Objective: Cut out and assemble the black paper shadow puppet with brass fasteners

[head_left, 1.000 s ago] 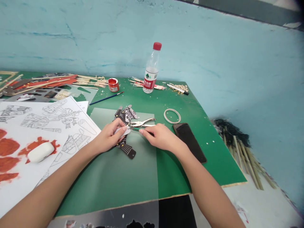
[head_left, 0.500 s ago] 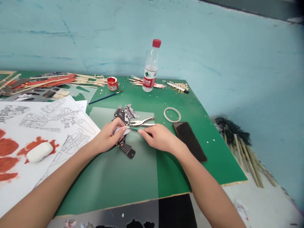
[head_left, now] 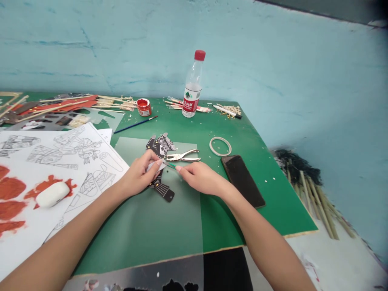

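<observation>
Between thumb and fingers, my left hand (head_left: pixel 144 173) pinches a small pale piece (head_left: pixel 159 165). A thin green-handled tool (head_left: pixel 172 165) is gripped in my right hand (head_left: pixel 194 176), its tip reaching the pale piece. Under and behind my left hand lies a black and white patterned cut-out figure (head_left: pixel 163 145), partly covered by the fingers. Metal pliers (head_left: pixel 183 155) lie just behind the tool, with the jaws toward the figure. A translucent sheet (head_left: pixel 145 230) is beneath the figure on the green table (head_left: pixel 221 226).
A phone (head_left: pixel 243 180) and a tape ring (head_left: pixel 220 146) lie right of my hands. Behind stand a bottle (head_left: pixel 191 91) and a red paint jar (head_left: pixel 143 107), near a blue brush (head_left: pixel 135 124). Printed drawings (head_left: pixel 100 169) and a white case (head_left: pixel 52 195) are at left.
My right hand and the tool have shifted very slightly, and the tool now slants more. A small dark speck shows beside the figure, below the tool.
</observation>
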A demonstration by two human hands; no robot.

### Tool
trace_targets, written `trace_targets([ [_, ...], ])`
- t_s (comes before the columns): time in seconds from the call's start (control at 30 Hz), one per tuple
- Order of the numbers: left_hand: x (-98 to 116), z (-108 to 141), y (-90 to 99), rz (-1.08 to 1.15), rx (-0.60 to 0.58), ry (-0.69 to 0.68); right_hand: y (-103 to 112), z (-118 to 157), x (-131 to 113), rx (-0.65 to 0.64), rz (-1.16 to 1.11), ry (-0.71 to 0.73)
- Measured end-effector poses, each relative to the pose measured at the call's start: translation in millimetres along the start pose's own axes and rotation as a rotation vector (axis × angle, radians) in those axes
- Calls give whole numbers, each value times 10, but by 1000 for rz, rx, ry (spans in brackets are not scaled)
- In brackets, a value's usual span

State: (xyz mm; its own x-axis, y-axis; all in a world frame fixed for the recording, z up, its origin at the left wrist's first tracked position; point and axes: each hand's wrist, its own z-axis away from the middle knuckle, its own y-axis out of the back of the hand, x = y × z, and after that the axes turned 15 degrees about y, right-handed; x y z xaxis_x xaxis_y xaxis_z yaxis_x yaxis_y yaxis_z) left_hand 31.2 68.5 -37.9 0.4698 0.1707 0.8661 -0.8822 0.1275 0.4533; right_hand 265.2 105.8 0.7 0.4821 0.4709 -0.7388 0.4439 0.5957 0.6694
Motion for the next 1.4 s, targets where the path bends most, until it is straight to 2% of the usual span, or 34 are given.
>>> trace_targets([
  [0.23, 17, -3, 12, 89, -44, 43, 106, 29, 28, 64, -69, -32],
  [0.37, -38, -40, 6, 184, -91, 66, 115, -16, 102, 218, -208, -49],
  [0.5, -47, -38, -6, 243, -129, 53, 21, -82, 113, 339, -362, -40],
  [0.63, 30, 40, -20, 184, -121, -7, -123, -116, 47, 325, -474, 57],
  [0.77, 86, 96, -30, 127, -125, -42, -241, -136, 22, 315, -495, 148],
  [0.93, 46, 61, -41, 168, -163, 5, -233, -152, 46, 389, -514, 100],
  [1.07, 16, 14, -29, 135, -108, 49, -164, -172, 100, 397, -577, -16],
  [1.13, 12, -5, -6, 56, -68, 48, -139, -171, 126, 374, -527, -42],
  [1.23, -7, -42, 47, -29, 19, 58, -153, -144, 102, 456, -209, -18],
  [1.4, -93, -142, 129, -68, 209, 90, -415, -162, -140, 486, 293, -83],
])
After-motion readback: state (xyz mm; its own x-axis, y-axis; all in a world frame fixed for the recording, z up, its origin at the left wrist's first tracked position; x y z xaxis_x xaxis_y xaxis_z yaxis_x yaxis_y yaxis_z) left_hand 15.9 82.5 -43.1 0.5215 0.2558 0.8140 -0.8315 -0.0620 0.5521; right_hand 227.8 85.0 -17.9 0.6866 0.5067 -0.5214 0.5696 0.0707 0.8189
